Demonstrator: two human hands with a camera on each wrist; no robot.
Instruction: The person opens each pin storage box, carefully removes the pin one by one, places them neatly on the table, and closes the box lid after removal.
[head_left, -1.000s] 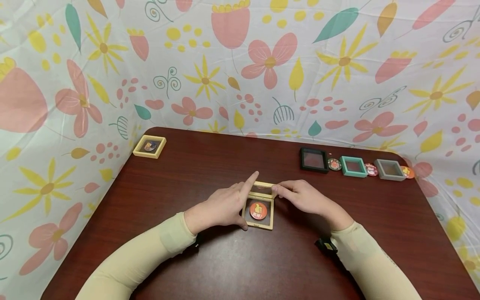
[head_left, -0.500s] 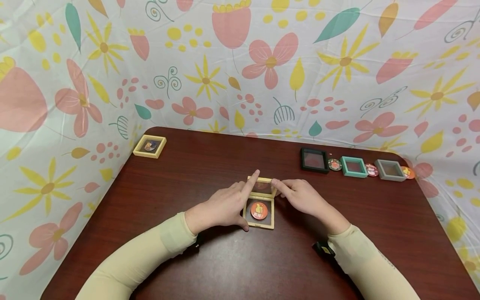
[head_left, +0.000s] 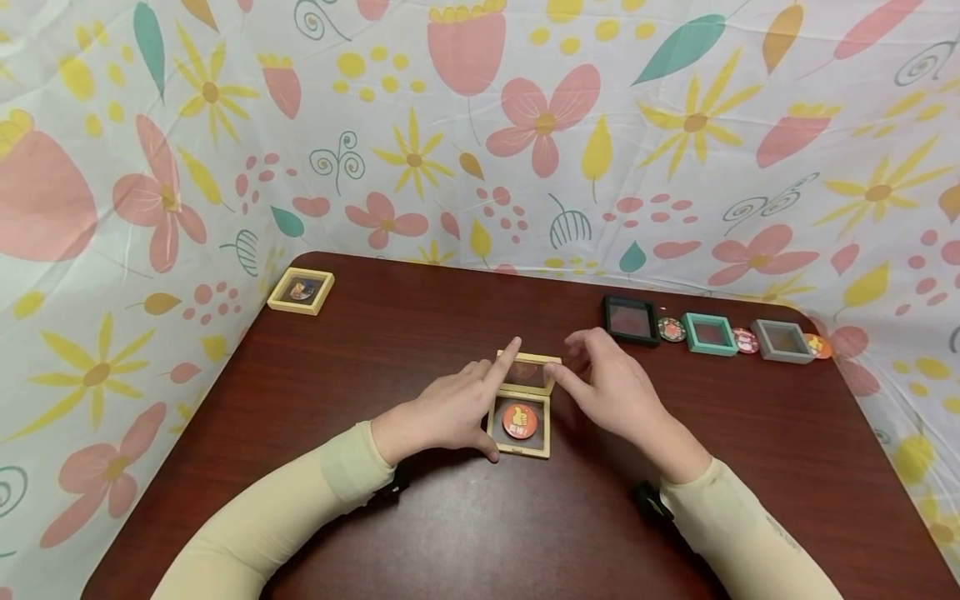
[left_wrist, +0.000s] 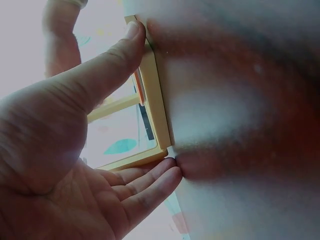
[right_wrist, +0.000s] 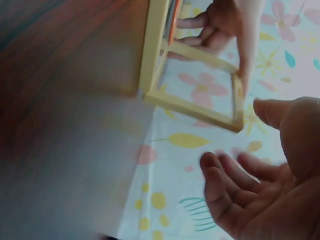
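Note:
A pale yellow display frame (head_left: 525, 452) lies on the table, its hinged lid (head_left: 525, 375) standing up at the back. In its lower half sits a round orange badge (head_left: 520, 422) with a thumbs-up print. My left hand (head_left: 450, 412) grips the lower half from the left: the thumb (left_wrist: 132, 30) is on the near corner, the other fingers reach the hinge end. Its index finger stretches straight along the lid's left side. Beside the lid's right edge is my right hand (head_left: 611, 387), fingers loosely bent and holding nothing; the right wrist view shows a small gap to the lid.
Another yellow frame (head_left: 301, 313) with a dark badge stands at the far left. Along the back right are a black frame (head_left: 632, 337), a teal frame (head_left: 709, 350) and a grey frame (head_left: 783, 357), with round badges beside them. A patterned cloth (head_left: 375, 108) hangs behind the table.
The lid has swung farther up and back. My right hand, earlier holding the lid's right edge, has let go and its fingers have lifted and spread. The left hand stays in place.

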